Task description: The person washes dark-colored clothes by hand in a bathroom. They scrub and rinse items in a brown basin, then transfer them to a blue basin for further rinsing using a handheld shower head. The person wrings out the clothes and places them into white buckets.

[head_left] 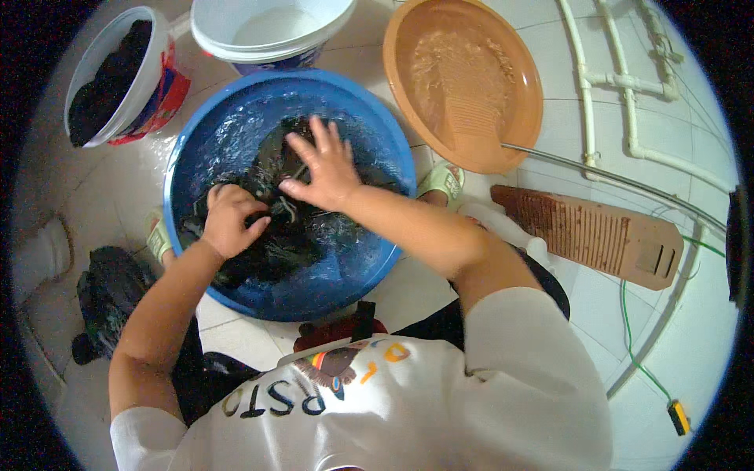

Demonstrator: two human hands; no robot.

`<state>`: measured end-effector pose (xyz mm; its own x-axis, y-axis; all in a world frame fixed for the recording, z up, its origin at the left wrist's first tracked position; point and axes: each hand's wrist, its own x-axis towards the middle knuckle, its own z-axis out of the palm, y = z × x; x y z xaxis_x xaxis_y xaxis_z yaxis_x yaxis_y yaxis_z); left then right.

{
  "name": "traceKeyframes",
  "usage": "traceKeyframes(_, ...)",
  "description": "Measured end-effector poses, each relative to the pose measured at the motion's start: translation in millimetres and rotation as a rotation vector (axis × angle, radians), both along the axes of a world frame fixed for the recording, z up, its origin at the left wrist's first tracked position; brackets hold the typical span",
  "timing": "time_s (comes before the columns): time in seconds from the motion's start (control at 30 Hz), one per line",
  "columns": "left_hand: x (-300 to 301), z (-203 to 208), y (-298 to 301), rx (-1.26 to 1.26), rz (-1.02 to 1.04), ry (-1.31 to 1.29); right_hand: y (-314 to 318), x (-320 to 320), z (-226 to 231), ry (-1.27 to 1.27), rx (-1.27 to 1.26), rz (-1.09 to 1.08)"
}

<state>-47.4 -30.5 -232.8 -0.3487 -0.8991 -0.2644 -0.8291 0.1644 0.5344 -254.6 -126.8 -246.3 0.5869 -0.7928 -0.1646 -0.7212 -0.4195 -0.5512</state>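
A wide blue basin [236,302] stands on the floor before me, with water and a heap of wet dark cloth [275,251] in it. My left hand [229,220] rests on the left part of the heap, its fingers curled into the cloth and its thumb apart. Over the upper middle of the same cloth, my right hand [326,173] is open, fingers spread, holding nothing. Whether its palm edge touches the cloth is hard to make out.
Behind the basin stand a white bucket [208,35] and, further left, a bucket of dark cloth [161,59]. An orange tub [400,71] with water is at the back right. A brown washboard [581,231] lies right; dark cloth [114,290] lies left. White pipes [585,102] run along the wall.
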Motion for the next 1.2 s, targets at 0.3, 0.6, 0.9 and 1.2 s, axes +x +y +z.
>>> traceKeyframes(0.3,-22.9,-80.9,-5.2,0.163,0.467,-0.362,3.2,-5.9,-79.8,0.442,0.003,0.216)
traceKeyframes(0.6,13.0,-151.7,-49.4,0.314,0.586,-0.241,-46.4,1.2,-149.2,0.369,-0.133,0.292)
traceKeyframes(0.9,42.8,-71.4,-62.8,0.467,0.936,0.584,-75.5,11.4,-45.6,-0.161,0.984,-0.144)
traceKeyframes(1.2,35.1,52.8,-19.0,0.609,0.627,0.799,-12.1,-46.8,17.4,0.186,0.801,0.477)
